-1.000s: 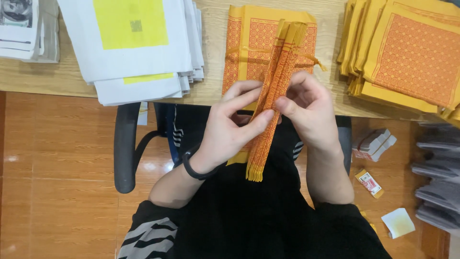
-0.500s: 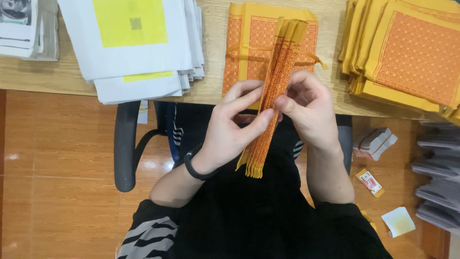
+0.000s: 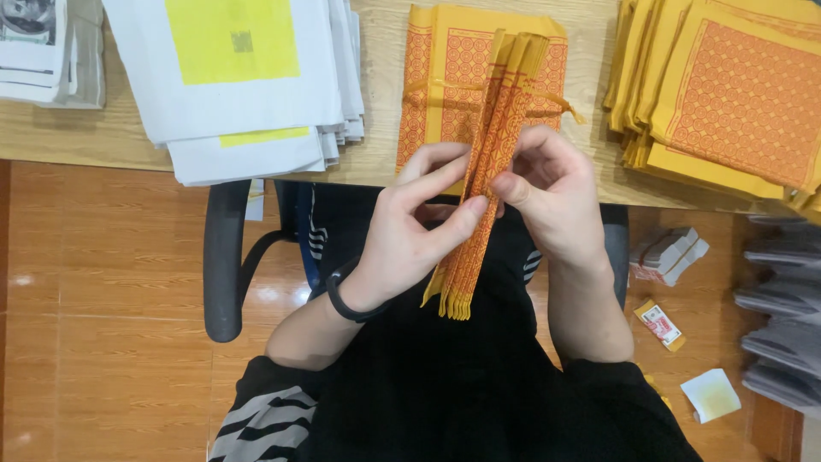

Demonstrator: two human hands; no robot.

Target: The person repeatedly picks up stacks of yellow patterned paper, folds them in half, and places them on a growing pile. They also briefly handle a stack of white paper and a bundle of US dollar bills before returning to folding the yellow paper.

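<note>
Both hands hold a folded bundle of orange-and-yellow patterned paper sheets (image 3: 479, 205) upright over my lap, its lower end fanned out. My left hand (image 3: 410, 231), with a black band on the wrist, pinches the bundle's left side between thumb and fingers. On the right side, my right hand (image 3: 552, 192) grips it with the thumb pressed on the front. Behind the bundle, a flat stack of the same orange-patterned paper (image 3: 445, 77) lies on the wooden table (image 3: 376, 162).
A stack of white papers with yellow squares (image 3: 239, 85) lies at the table's left. A fanned pile of orange-and-yellow sheets (image 3: 727, 94) lies at the right. A black chair armrest (image 3: 224, 265) stands at my left. Small packets (image 3: 667, 257) and scraps lie on the floor at right.
My left thumb and fingers have shifted slightly along the bundle; the bundle stays in about the same place.
</note>
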